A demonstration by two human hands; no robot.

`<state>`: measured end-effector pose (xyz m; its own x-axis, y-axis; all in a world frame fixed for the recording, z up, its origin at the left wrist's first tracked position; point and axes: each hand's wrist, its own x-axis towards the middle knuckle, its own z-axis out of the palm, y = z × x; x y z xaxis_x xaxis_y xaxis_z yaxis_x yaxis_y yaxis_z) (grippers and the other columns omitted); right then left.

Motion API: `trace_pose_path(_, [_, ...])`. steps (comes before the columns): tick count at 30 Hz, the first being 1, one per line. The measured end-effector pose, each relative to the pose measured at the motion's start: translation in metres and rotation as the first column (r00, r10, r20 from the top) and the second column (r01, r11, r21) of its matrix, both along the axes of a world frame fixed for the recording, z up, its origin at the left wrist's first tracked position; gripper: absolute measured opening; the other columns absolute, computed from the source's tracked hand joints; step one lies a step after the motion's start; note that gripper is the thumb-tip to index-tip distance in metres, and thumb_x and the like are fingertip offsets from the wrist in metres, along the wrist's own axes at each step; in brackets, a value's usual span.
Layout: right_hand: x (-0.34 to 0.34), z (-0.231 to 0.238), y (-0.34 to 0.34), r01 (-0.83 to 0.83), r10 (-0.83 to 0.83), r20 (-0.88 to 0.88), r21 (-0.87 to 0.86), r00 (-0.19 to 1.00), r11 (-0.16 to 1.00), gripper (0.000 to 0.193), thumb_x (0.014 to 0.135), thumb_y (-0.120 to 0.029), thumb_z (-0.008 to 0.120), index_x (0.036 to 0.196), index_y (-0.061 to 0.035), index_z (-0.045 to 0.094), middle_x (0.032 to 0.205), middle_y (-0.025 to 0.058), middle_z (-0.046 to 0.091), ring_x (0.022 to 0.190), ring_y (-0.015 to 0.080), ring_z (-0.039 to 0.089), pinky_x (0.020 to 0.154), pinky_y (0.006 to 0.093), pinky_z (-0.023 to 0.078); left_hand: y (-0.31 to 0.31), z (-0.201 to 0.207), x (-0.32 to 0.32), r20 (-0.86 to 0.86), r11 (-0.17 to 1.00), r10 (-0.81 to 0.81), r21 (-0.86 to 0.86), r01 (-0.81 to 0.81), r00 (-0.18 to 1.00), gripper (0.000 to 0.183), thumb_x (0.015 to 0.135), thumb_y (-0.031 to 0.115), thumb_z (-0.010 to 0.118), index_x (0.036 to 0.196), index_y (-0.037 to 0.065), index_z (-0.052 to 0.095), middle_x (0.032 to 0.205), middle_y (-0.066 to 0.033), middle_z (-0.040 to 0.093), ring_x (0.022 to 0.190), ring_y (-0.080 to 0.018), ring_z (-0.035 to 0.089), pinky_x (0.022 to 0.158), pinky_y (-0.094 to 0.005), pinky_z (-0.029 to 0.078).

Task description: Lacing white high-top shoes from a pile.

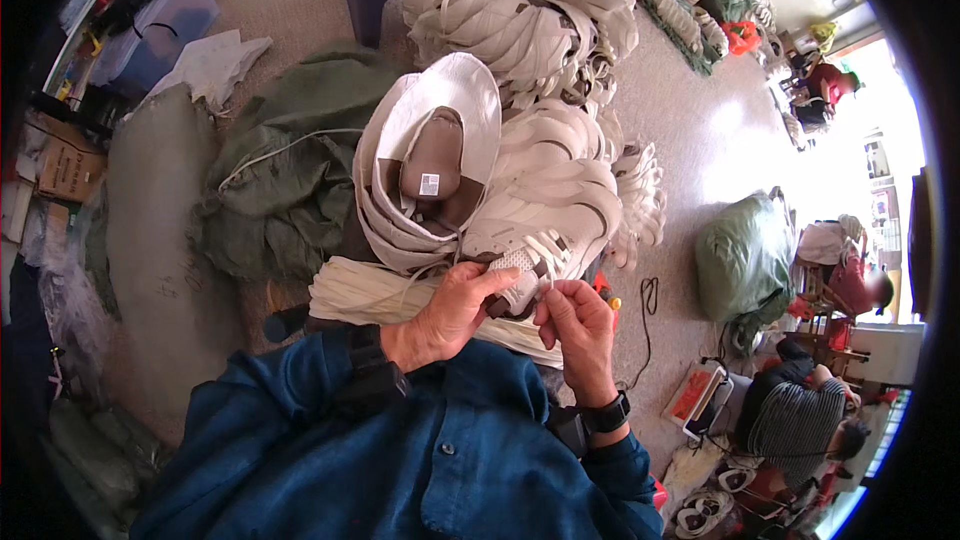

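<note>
The left hand [452, 312] closes round a white mesh piece [517, 275]; the right hand [575, 325] pinches its thin cord [549, 285] just beside. Directly above them a soft beige hat [430, 155] tops crowding stacks of stiff white brims [560, 195]. Bare carpet [690, 130] opens to the right.

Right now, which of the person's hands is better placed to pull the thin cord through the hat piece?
Probably the right hand: its fingertips already pinch the thin cord at the edge of the cream hat piece. The left hand is wrapped around that piece, steadying it, so it looks less free.
</note>
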<state>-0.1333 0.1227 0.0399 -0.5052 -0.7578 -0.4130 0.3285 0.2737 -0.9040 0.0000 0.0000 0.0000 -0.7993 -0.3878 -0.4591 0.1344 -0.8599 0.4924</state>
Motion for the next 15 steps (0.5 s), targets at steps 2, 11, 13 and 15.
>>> trace_pose_path(2, [-0.001, 0.009, 0.006, -0.007, 0.007, 0.001, 0.05, 1.0, 0.999, 0.012, 0.101, -0.014, 0.06, 0.101, -0.0015, 0.06, 0.073, 0.0019, 0.063, 0.053, 0.0055, 0.051, 0.047, 0.0199, 0.038, 0.006, 0.005, 0.002, -0.042, 0.999, -0.044, 0.009, 0.044, 0.998, 0.027, 0.097, 0.019, 0.062, 0.12, 0.005, 0.064, 0.111, -0.003, 0.069, 0.097, -0.0134, 0.065, 0.087, -0.0306, 0.052])
trace_pose_path(11, [-0.012, 0.008, -0.012, -0.127, 0.129, -0.011, 0.14, 0.992, 0.982, 0.008, 0.097, -0.009, 0.057, 0.094, -0.0022, 0.059, 0.073, 0.0021, 0.063, 0.054, 0.0049, 0.051, 0.048, 0.0202, 0.038, -0.015, 0.009, -0.002, 0.004, 0.992, -0.083, 0.098, 0.083, 0.997, 0.027, 0.097, 0.021, 0.061, 0.119, 0.004, 0.065, 0.109, -0.0032, 0.069, 0.096, -0.014, 0.066, 0.085, -0.0309, 0.052])
trace_pose_path(13, [-0.017, 0.009, -0.013, -0.152, 0.156, -0.015, 0.146, 0.988, 0.978, 0.009, 0.098, -0.01, 0.058, 0.094, -0.0022, 0.059, 0.073, 0.0026, 0.062, 0.055, 0.0059, 0.051, 0.049, 0.0207, 0.039, -0.015, 0.011, -0.003, 0.006, 0.993, -0.083, 0.085, 0.082, 0.997, 0.027, 0.098, 0.02, 0.06, 0.119, 0.004, 0.065, 0.108, -0.0034, 0.069, 0.096, -0.014, 0.066, 0.085, -0.0309, 0.052])
trace_pose_path(15, [-0.019, 0.008, -0.016, -0.175, 0.18, -0.022, 0.149, 0.983, 0.973, 0.01, 0.099, -0.011, 0.058, 0.095, -0.0021, 0.059, 0.073, 0.0032, 0.062, 0.055, 0.0068, 0.052, 0.05, 0.0213, 0.04, -0.015, 0.008, -0.003, 0.006, 0.994, -0.085, 0.069, 0.085, 0.996, 0.026, 0.098, 0.02, 0.06, 0.118, 0.005, 0.065, 0.108, -0.0037, 0.069, 0.096, -0.0141, 0.066, 0.084, -0.0309, 0.052])
